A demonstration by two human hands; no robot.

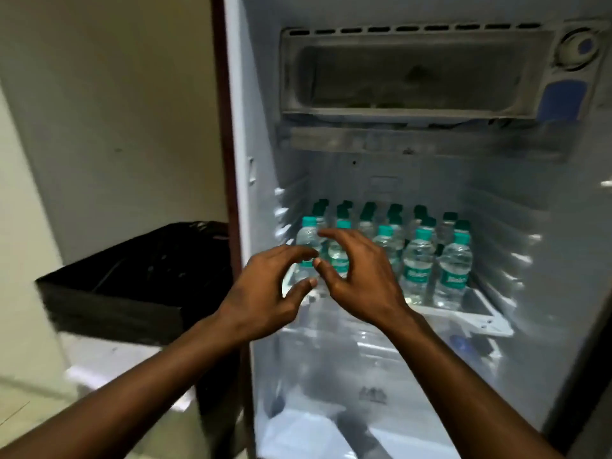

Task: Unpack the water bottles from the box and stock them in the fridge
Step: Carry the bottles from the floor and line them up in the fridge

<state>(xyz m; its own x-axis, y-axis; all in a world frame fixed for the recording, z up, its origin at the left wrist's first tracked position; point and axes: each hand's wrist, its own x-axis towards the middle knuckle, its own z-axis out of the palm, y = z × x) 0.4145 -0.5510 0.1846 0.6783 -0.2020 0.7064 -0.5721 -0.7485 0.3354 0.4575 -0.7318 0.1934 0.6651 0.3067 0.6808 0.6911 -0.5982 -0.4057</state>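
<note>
Several rows of water bottles point(419, 263) stand upright on the fridge shelf point(477, 318), green caps up. Left hand point(265, 293) and right hand point(357, 276) hover just before the front-left bottles — fingers loosely curved, grasping nothing. Likely placement just finished; next calls for fetching more from the box — not in view.

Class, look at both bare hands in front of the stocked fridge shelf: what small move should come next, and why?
Probably draw both hands back. The left hand and right hand hold nothing, fingers loosely curled, while the clear plastic water bottles with green caps stand upright in rows on the white fridge shelf. No box shows here.
</note>
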